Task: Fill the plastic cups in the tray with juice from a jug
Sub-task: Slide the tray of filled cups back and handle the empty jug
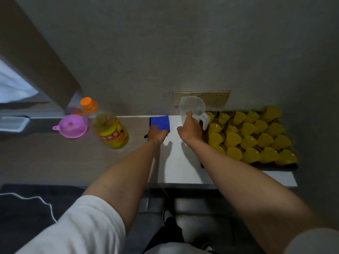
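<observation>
Grey wall rises behind a white countertop (183, 162), with a brass-coloured double wall socket (201, 98) set just above the counter's back edge. One clear plastic jug (192, 109) stands upright near that back edge, its long axis vertical, its open mouth upward and tipped slightly toward the camera, its handle pointing right toward the tray; it looks empty. The right hand (190, 128) grips the jug's near side, fingers wrapped round the body with the thumb sticking out to the left. The left hand (157, 133) lies on the near edge of one folded blue cloth (160, 122) flat on the counter, just left of the jug — whether its fingers pinch the cloth or only press on it I cannot tell.

Just right of the jug sits one dark rectangular tray (275, 166), its long side running along the wall, packed with small clear plastic cups of yellow juice (251, 140) — about two dozen, in roughly five staggered rows, touching one another; an exact count is not possible through the blur.

Left of the cloth, well apart, are one large plastic juice bottle with a yellow label (111, 132) leaning tilted, one pink plastic funnel (72, 126), and one smaller bottle with an orange cap (88, 105) behind it.
</observation>
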{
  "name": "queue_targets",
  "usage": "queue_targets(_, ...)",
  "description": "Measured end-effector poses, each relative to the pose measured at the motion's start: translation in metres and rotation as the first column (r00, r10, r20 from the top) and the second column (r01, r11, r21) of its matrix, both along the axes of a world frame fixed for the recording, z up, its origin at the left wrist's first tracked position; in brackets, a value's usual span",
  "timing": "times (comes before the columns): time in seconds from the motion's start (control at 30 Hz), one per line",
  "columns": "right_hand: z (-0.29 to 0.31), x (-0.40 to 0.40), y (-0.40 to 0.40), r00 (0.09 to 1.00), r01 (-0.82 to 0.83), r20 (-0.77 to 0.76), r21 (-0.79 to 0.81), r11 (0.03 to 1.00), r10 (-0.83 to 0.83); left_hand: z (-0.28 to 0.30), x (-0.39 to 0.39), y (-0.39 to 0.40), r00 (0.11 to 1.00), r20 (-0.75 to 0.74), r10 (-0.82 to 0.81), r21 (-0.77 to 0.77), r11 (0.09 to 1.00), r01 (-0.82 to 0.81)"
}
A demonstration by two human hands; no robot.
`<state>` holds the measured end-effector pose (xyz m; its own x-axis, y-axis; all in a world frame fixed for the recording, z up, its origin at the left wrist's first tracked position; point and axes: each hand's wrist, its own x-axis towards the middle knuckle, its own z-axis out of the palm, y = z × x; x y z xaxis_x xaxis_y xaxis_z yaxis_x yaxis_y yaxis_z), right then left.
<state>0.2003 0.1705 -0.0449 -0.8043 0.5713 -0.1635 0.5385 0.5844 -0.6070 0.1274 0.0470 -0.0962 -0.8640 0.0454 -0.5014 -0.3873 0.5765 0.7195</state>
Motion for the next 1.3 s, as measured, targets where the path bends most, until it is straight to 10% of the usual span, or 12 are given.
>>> queue_targets(0.37,-0.005,-0.048,-0.093,0.957,-0.268,0.087,-0.086,0.96,0.275,-0.071,-0.056,-0.133,0.968,-0.004,0.251,-0.032,0.967,-0.251)
queue_targets(0.77,-0.016,-0.104,-0.186,0.891,-0.43,0.044,-0.235,0.871,0.452,-0.014,-0.057,-0.211,0.903,-0.066,0.425,-0.076,0.9,-0.43)
queue_targets(0.97,-0.023,-0.127,-0.205,0.893,-0.42,0.017,-0.327,0.846,0.45,-0.061,-0.086,-0.241,0.923,-0.156,0.352,0.198,0.927,-0.32)
queue_targets(1.3,-0.026,-0.122,-0.187,0.904,-0.415,-0.077,-0.404,0.815,0.421,-0.035,-0.074,-0.226,0.944,-0.158,0.289,0.161,0.951,-0.264)
